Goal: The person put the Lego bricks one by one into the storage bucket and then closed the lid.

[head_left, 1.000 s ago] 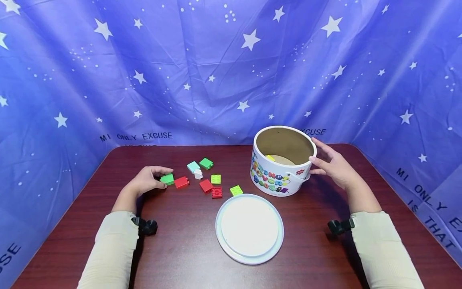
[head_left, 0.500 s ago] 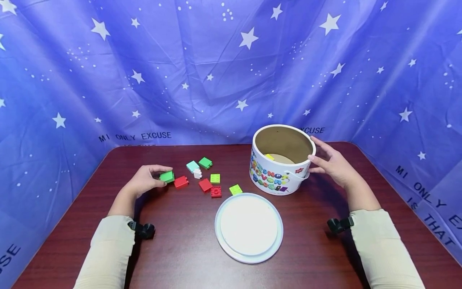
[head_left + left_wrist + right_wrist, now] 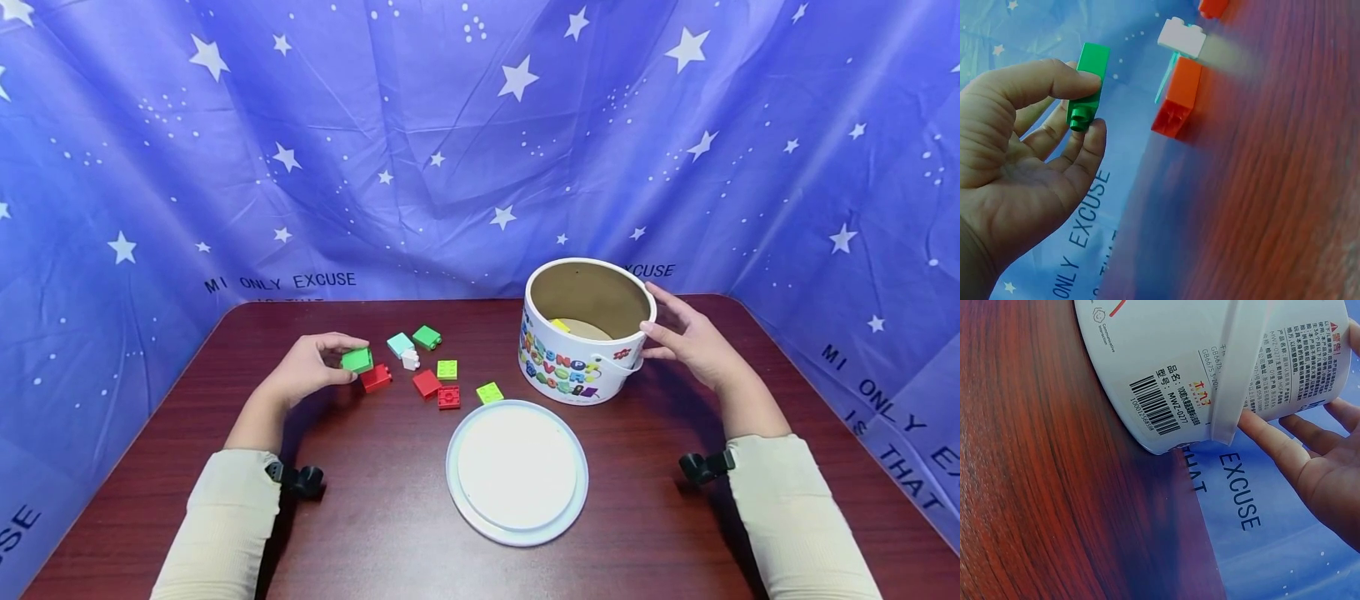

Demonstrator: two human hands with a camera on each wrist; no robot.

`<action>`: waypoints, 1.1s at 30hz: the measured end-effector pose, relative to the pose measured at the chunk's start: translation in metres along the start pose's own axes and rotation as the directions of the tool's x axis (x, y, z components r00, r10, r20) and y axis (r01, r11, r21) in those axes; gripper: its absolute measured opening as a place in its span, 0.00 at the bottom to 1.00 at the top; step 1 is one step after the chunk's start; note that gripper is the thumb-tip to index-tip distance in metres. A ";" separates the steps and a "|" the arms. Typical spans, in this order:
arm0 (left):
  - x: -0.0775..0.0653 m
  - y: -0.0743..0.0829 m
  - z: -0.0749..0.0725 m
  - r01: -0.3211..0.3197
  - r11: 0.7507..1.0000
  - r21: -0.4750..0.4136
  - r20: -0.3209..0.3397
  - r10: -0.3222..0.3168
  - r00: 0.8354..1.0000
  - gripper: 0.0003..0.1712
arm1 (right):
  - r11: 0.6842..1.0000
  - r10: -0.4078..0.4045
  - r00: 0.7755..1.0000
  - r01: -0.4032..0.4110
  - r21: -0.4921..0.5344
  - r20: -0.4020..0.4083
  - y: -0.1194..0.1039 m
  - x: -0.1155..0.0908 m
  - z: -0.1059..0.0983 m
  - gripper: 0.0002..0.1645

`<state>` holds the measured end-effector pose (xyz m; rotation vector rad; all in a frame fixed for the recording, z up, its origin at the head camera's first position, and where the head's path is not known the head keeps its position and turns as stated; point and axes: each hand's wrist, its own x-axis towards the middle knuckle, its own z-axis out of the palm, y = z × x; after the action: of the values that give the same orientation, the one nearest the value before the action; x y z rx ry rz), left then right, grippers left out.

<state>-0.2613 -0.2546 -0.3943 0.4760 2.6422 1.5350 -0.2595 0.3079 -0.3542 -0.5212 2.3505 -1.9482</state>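
Note:
Between thumb and fingers, my left hand (image 3: pixel 303 371) pinches a green building block (image 3: pixel 1090 81), raised off the table. Just right of that hand lies a red block (image 3: pixel 377 378), partly covered by the green one in the head view. My right hand (image 3: pixel 693 346) rests against the outer right side of a white bucket (image 3: pixel 562 375) printed with colourful letters. Its thumb and fingers lie spread and fairly straight along the wall, near the white handle (image 3: pixel 1238 369). Inside the bucket a bit of a yellow block (image 3: pixel 559 326) shows; the rest is hidden by the wall.
More blocks lie loose mid-table: a green one (image 3: pixel 427 337), a light blue one (image 3: pixel 401 344), a white one (image 3: pixel 410 360), two red and two lime. A round white lid (image 3: pixel 517 471) lies in front. A blue starry cloth (image 3: pixel 420 167) hangs behind the table.
My left hand has lifted the green block off the table and carried it slightly right, over the red block. My right hand stays at the bucket.

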 end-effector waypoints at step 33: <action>0.013 0.063 0.023 -0.245 0.968 -0.047 0.045 0.247 0.968 0.28 | 1.000 0.001 1.000 -0.001 -0.013 -0.007 0.002 0.000 0.000 0.42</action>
<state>-0.2543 -0.2027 -0.3511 0.8577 2.5877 1.6109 -0.2603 0.3081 -0.3557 -0.5155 2.3684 -1.9386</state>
